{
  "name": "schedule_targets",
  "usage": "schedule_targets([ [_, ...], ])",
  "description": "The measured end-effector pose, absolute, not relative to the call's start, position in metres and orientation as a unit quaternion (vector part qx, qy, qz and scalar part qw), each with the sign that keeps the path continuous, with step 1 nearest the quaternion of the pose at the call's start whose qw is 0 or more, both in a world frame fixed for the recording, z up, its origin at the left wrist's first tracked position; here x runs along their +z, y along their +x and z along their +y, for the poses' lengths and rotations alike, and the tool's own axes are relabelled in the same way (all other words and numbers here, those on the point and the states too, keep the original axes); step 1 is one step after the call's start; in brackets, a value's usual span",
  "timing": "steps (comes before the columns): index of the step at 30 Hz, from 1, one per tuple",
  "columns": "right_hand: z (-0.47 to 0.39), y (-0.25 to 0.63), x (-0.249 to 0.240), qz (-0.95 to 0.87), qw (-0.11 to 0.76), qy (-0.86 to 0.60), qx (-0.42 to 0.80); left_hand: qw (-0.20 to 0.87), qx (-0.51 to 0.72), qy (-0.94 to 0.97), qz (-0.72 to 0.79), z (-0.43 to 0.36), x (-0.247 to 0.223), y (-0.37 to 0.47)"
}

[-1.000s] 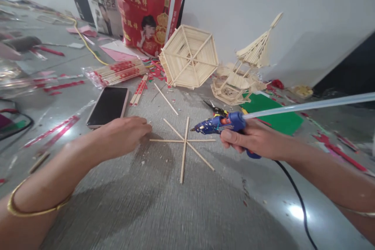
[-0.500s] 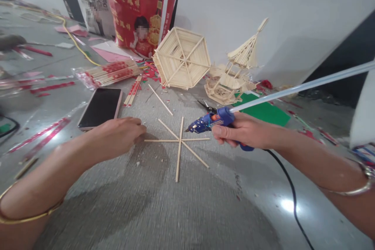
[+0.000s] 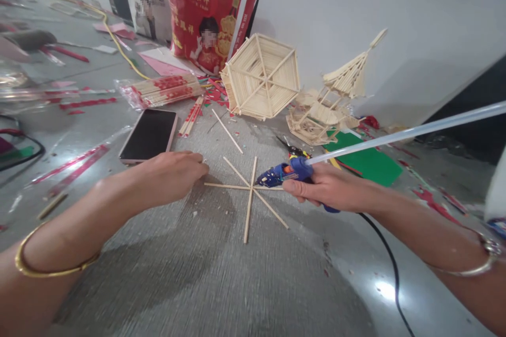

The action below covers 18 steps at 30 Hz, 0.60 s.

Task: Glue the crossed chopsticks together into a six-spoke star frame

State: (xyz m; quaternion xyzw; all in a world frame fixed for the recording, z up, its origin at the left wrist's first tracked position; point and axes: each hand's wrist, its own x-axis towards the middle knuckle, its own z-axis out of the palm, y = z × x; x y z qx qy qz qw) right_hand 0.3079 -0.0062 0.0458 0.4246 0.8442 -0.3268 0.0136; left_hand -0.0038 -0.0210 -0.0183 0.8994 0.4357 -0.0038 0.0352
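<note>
My right hand (image 3: 316, 187) grips a blue hot glue gun (image 3: 290, 171) with a long clear glue stick (image 3: 411, 134) running out of its back. The nozzle is low over the centre of a star of crossed wooden sticks (image 3: 249, 210), close to where they meet; whether it touches cannot be told. My left hand (image 3: 184, 171) hovers by the left end of the star's level stick, fingers curled together and their tips largely hidden. Behind the star lies a single loose stick (image 3: 227, 131).
A black-screened phone (image 3: 149, 135) lies beyond my left hand. Farther back are bagged chopsticks (image 3: 162, 89), a hexagonal stick panel (image 3: 263, 76), a stick pagoda model (image 3: 328, 100) and a red bag (image 3: 205, 16). Pliers (image 3: 292, 148) and green card (image 3: 367, 158) lie behind the glue gun, whose black cord (image 3: 389, 253) trails forward.
The glue gun's nozzle has moved down and inward to the star's centre. My left hand stays near the level stick's left end. The whole view has shifted slightly.
</note>
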Motion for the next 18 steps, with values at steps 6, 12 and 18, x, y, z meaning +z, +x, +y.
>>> schedule_targets([
  [6,-0.0036,0.3050,0.0404,0.850,0.025,0.413,-0.327,0.038,-0.009,0.897,0.440,-0.0218,-0.0170,-0.0025],
  [12,-0.0039,0.3029,0.0426,0.857,0.028,0.401,-0.321,0.026,-0.014,0.896,0.443,-0.0242,-0.0148,-0.0004],
  [18,-0.0045,0.3017,0.0437,0.861,0.030,0.405,-0.307,0.023,-0.010,0.897,0.441,-0.0242,-0.0162,-0.0016],
])
